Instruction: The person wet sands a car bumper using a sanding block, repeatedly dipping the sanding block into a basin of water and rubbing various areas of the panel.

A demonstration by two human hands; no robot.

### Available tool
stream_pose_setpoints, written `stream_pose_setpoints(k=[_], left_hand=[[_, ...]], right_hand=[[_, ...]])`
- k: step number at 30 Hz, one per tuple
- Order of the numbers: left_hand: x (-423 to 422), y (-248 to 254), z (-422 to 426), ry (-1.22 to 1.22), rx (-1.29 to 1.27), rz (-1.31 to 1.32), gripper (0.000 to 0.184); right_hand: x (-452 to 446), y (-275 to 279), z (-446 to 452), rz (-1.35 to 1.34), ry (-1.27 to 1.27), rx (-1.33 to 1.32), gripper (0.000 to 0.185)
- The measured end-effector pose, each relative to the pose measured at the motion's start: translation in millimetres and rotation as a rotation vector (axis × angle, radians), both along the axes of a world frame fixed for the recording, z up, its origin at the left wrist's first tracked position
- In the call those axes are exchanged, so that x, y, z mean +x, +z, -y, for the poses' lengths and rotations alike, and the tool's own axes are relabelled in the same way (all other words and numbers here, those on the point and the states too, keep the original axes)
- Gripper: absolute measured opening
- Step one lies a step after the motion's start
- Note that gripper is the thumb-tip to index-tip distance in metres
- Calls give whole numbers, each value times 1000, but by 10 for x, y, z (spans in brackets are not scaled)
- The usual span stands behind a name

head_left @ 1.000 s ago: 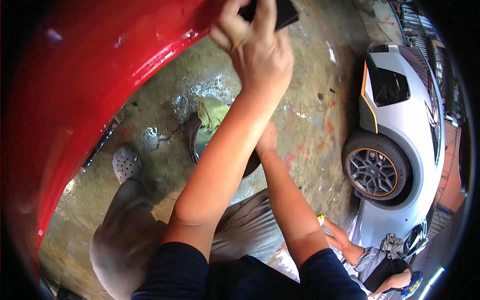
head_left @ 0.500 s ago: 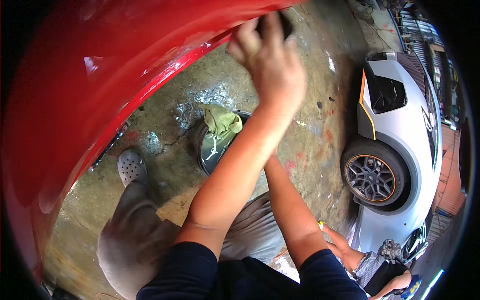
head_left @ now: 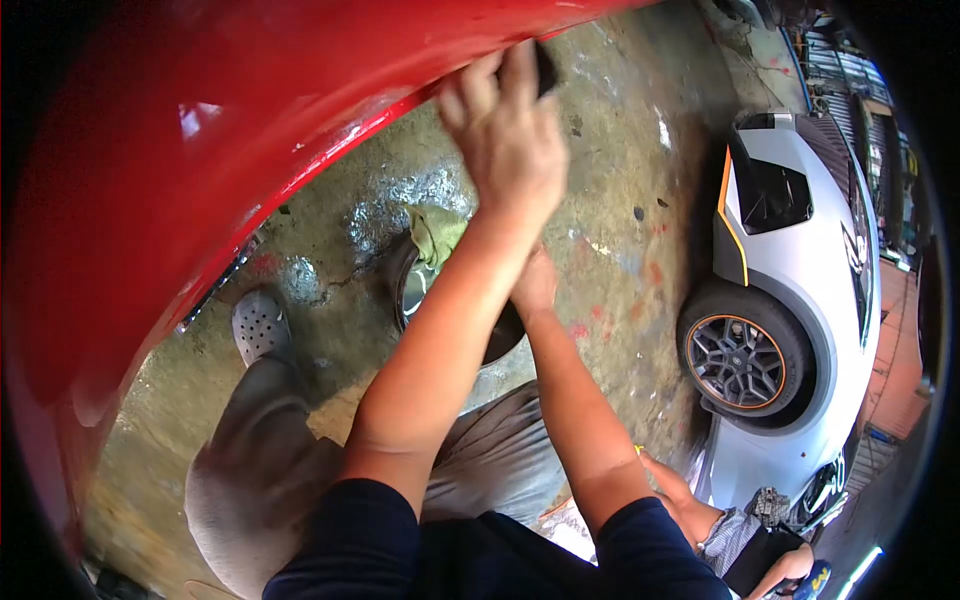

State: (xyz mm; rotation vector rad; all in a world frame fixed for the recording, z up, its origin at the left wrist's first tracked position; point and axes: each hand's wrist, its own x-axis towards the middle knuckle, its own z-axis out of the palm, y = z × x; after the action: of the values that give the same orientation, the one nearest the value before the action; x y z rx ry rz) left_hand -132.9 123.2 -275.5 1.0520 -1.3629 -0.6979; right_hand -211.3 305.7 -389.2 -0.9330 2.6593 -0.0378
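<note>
Block (head_left: pixel 546 70), edge fore-and-aft, long axis unclear

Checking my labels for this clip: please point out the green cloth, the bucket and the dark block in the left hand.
Green cloth (head_left: pixel 436 233): head view, on its visible folds.
Bucket (head_left: pixel 401 288): head view, on its rim, picture-left side.
Dark block (head_left: pixel 546 72): head view, on the end showing past the left hand (head_left: pixel 513 150).

I'm in a car workshop: red car panel (head_left: pixel 140 200) left, silver car (head_left: pixel 800 255) right, wet, red-spotted concrete floor (head_left: pixel 610 225) between.
</note>
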Motion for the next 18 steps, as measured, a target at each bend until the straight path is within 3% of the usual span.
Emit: stream_pose_setpoints(k=[1,6,12,15,16,18], left_hand=[[82,-78,-10,36,55,103,57],[-39,286,164,51,-140,-178,40],[133,-392,67,125,-95,105,39],[28,9,106,120,-113,-91,34],[34,70,146,26,-117,-158,43],[50,-24,139,41,-142,-109,45]], right_hand=[[86,104,61,5,-30,-43,67],[40,69,11,68,-46,-1,66],[124,148,103,11,-54,-104,67],[127,148,99,71,-101,-50,67],[118,132,101,65,-101,-58,68],[139,161,75,55,-99,-67,68]])
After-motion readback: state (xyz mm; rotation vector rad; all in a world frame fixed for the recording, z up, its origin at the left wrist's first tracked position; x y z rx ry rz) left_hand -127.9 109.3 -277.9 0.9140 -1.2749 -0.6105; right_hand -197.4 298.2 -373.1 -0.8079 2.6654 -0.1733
